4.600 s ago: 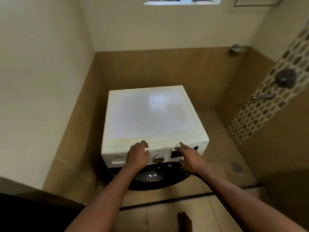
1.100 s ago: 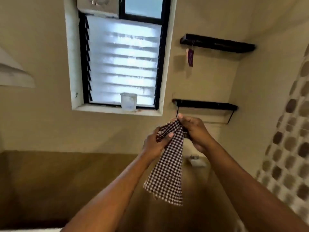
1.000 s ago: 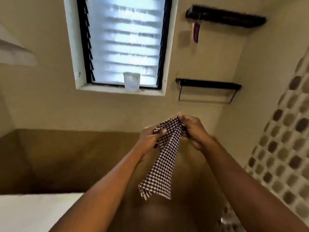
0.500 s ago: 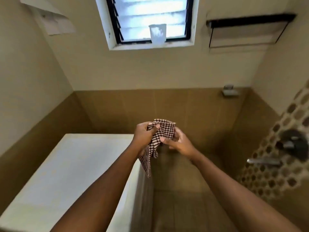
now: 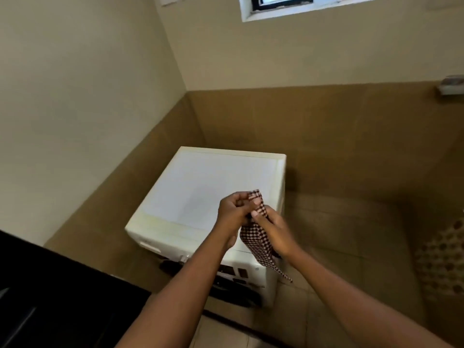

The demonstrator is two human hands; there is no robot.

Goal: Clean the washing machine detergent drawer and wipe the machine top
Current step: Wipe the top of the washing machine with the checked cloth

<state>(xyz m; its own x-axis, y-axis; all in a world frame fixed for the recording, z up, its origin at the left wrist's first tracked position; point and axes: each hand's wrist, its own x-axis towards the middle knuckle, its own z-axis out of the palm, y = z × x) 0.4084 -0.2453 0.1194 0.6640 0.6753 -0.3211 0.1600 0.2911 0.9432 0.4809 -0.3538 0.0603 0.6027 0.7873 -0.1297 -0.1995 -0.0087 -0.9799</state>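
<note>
A white front-loading washing machine [image 5: 200, 182] stands in the corner, its flat top bare. A dark-and-white checked cloth [image 5: 261, 243] hangs above the machine's front right corner, gathered between both hands. My left hand [image 5: 232, 213] grips its upper end and my right hand [image 5: 272, 231] holds it just below, fingers pressed on the fabric. The cloth's loose tail hangs down past the control panel [image 5: 233, 271]. The detergent drawer [image 5: 150, 246] at the front left is closed. My left forearm hides part of the panel.
Beige wall on the left and brown tiled walls hem the machine in at the back and left. Tiled floor [image 5: 339, 247] lies to the right. A soap holder [image 5: 450, 85] is on the back wall, a window [image 5: 283, 3] above, and a dark surface [image 5: 50, 292] at the lower left.
The view has tilted down from the window to the machine. Both hands, still holding the cloth, have come down over the machine's front right corner and bunched the cloth tighter.
</note>
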